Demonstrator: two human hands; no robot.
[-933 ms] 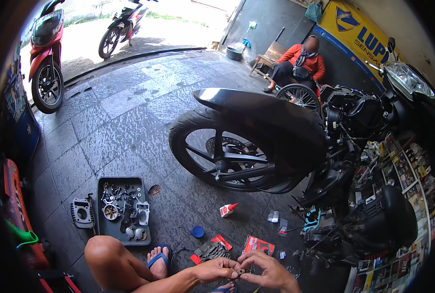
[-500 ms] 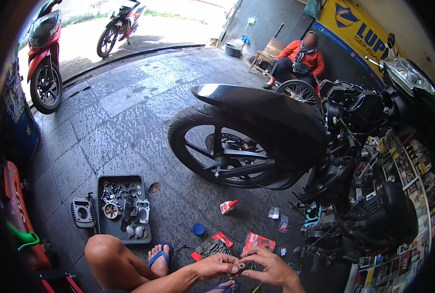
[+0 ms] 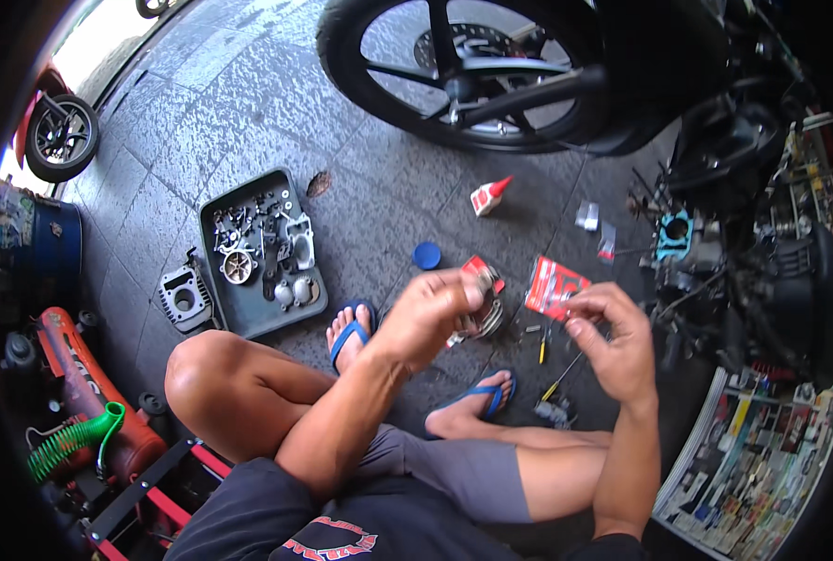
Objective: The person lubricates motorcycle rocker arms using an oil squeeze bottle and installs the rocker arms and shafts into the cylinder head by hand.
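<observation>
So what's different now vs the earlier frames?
The hands have parted: the left hand moved left, the right hand right, no longer together at the small metal part. Whether either now holds it can't be told. The view has tipped down. The parts tray, red-tipped bottle and round blue object stayed put.
</observation>
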